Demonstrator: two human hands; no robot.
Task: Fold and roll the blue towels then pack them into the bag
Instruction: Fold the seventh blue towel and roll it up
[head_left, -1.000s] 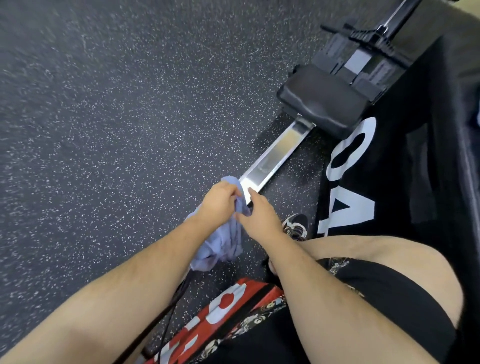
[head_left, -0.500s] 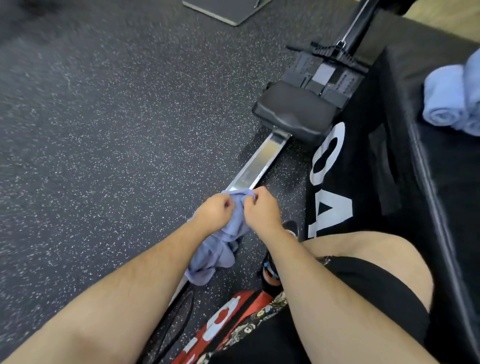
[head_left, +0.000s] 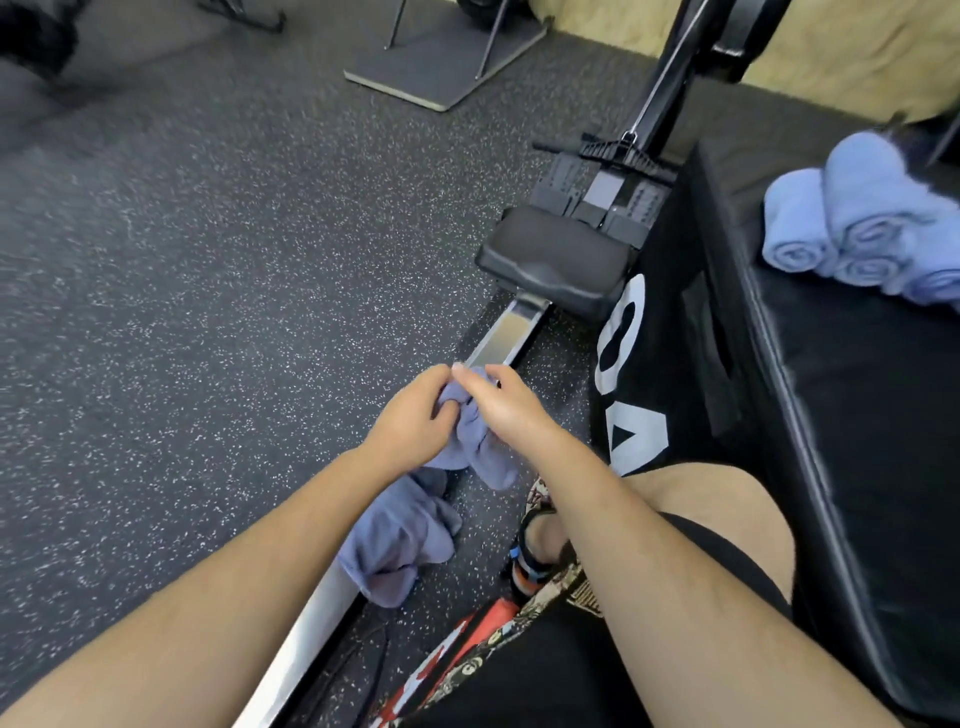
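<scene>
Hands met over the speckled floor (head_left: 208, 312), both gripping one blue towel (head_left: 410, 525). Left hand (head_left: 415, 418) was curled into a loose fist around the towel's upper edge, fingers wrapped into the cloth. Right hand (head_left: 511, 408) pinched the same edge just beside it, thumb and fingertips closed on the fabric. Knuckles of the two hands were nearly touching.

Towel hung crumpled below the hands, unfolded, its lower bulk drooping across the metal rail (head_left: 498, 338) of a rowing machine. Whether the lowest fold rested on the rail or hung just above it could not be told. Rail ran diagonally from bottom left up to the black seat (head_left: 556, 260), which sat beyond the hands.

On the right stood a black padded box (head_left: 857, 415) with large white lettering on its side. On its top, at the far right, lay a cluster of rolled towels (head_left: 852, 228), same blue, packed side by side and touching, spiral ends facing the camera. They were well apart from the towel in hand.

Bare knee (head_left: 711, 514) sat between the right forearm and the box. Red bag (head_left: 467, 639) with white markings showed at the bottom edge, partly hidden under the right arm and black shorts (head_left: 545, 675).
</scene>
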